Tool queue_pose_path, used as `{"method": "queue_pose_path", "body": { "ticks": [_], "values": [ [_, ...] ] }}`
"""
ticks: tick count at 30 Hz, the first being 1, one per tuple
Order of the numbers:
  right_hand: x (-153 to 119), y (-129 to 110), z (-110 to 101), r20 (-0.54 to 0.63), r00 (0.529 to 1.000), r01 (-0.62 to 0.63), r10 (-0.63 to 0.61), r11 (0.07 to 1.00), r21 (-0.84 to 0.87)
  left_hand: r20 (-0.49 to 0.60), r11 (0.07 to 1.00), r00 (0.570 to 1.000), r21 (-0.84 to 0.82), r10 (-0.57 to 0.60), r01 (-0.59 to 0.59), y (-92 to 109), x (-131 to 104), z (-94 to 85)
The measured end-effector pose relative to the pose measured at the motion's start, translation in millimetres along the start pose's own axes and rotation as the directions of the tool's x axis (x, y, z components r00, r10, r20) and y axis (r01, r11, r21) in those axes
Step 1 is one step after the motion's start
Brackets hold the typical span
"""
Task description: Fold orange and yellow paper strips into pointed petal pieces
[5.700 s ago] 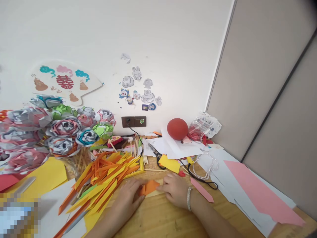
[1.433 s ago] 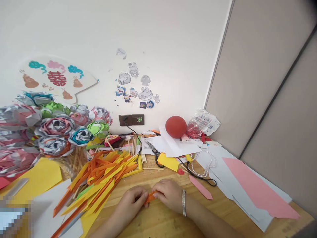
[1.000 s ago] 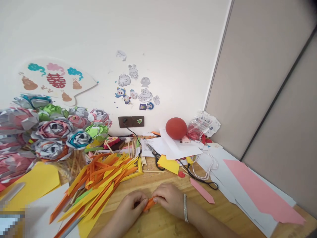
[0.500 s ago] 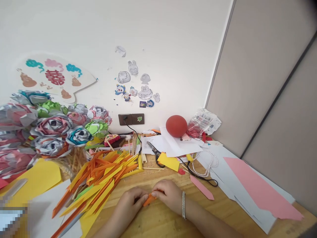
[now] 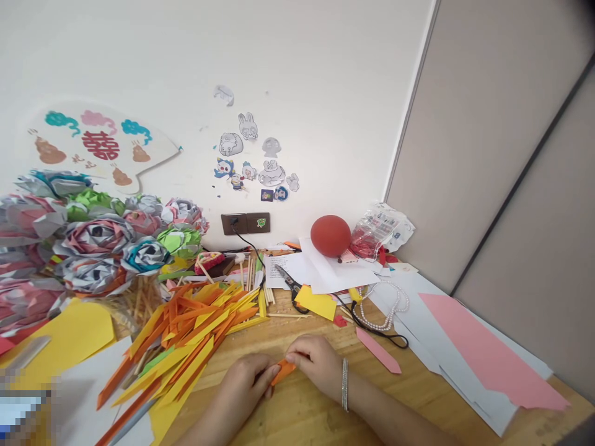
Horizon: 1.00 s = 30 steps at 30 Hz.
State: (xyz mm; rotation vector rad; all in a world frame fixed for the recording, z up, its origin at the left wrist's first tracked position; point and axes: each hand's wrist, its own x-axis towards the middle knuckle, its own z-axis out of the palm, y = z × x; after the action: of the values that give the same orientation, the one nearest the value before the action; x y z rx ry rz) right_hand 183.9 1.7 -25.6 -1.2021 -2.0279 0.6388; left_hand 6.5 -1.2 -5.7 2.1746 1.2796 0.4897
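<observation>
Between my two hands, just above the wooden table (image 5: 307, 415), is a small folded strip of orange paper (image 5: 284, 371). My left hand (image 5: 253, 381) pinches its left end between thumb and fingers. The upper right end is gripped by my right hand (image 5: 316, 362), which has a sparkling bracelet (image 5: 344, 384) at its wrist. Part of the strip is hidden behind the fingers. A pile of folded orange and yellow paper strips (image 5: 195, 334) lies to the left of my left hand. Right of my right hand rests a pink pointed paper strip (image 5: 379, 351).
Paper flowers (image 5: 100, 238) crowd the left side. Black scissors (image 5: 292, 288), a yellow paper piece (image 5: 316, 301), a red balloon (image 5: 330, 236) and a pearl string (image 5: 388, 310) lie toward the wall. Pink paper (image 5: 483, 353) over white sheets covers the right edge. A black cable runs from the socket (image 5: 245, 223).
More of the orange strip shows between my hands. My right fingers have shifted slightly on it, and my left hand has barely moved.
</observation>
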Motion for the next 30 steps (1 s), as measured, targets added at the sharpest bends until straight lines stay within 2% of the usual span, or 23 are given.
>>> {"method": "queue_pose_path", "body": {
  "ticks": [7, 11, 14, 19, 22, 25, 27, 30],
  "values": [
    [0, -5, -2, -0.045, 0.999, 0.021, -0.019, 0.999, 0.047, -0.118, 1.000, 0.993, 0.016, 0.026, -0.024, -1, -2, 9.5],
    [0, -4, -4, -0.046, 0.998, 0.052, -0.048, 0.993, 0.103, -0.064, 0.996, 0.996, -0.067, 0.061, -0.065, 1, -4, 9.5],
    [-1, -3, -5, -0.020, 0.998, 0.068, -0.066, 0.984, 0.166, -0.017, 0.996, 1.000, -0.092, 0.017, -0.019, 4, -4, 6.0],
    [-3, 0, -7, 0.085, 0.996, -0.027, -0.004, 0.931, 0.364, 0.055, 0.966, 0.998, -0.254, -0.042, 0.055, 4, -3, -1.1],
    [-3, 3, -8, 0.157, 0.987, -0.120, 0.040, 0.831, 0.543, 0.092, 0.862, 0.995, -0.499, -0.044, 0.084, -1, -1, -1.9],
    [-2, 4, -9, 0.185, 0.982, -0.146, 0.033, 0.753, 0.642, 0.096, 0.673, 0.994, -0.731, -0.061, 0.112, -4, 0, -1.6],
    [-2, 2, -10, 0.174, 0.984, -0.151, 0.045, 0.730, 0.667, 0.076, 0.577, 0.995, -0.811, -0.061, 0.097, -3, -1, -2.9],
    [-1, 0, -13, 0.155, 0.985, -0.163, 0.077, 0.712, 0.683, 0.060, 0.518, 0.996, -0.851, -0.060, 0.082, -1, -4, -7.0]
  ]
}}
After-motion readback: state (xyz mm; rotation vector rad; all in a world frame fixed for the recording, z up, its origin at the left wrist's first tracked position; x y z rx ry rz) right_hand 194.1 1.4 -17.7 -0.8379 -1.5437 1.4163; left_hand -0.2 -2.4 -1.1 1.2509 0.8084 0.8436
